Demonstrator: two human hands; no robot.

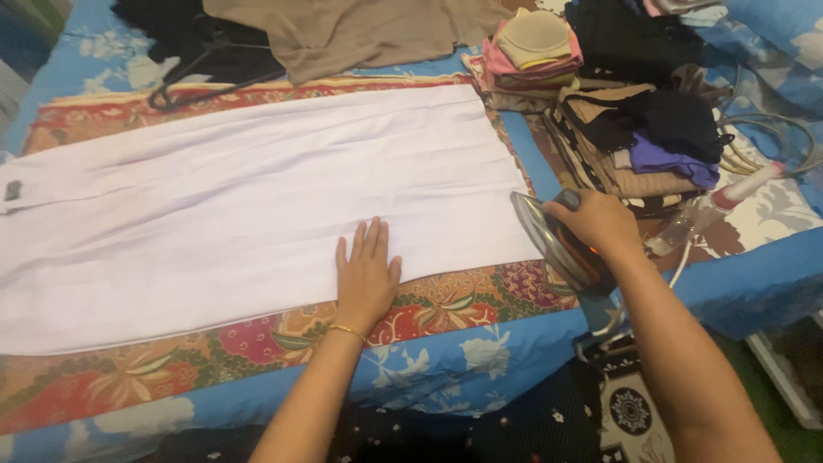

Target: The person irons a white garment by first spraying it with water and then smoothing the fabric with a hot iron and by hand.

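Under my left hand (367,276) the white cloth (257,214) looks smooth and matt, pressed flat over a patterned woven batik sheet (257,343); the iron (553,240) in my right hand (597,221) shows a glossy, polished metal soleplate

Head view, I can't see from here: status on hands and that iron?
Left hand flat on white pleated cloth. Right hand grips the metal-soled electric iron, tilted up at the cloth's right edge. Folded clothes stack close beside.

Under my left hand (367,279) lies a plain white cloth (257,206) on a red-and-orange floral mat (446,304); beyond my right hand (600,223), a purple garment (664,163).
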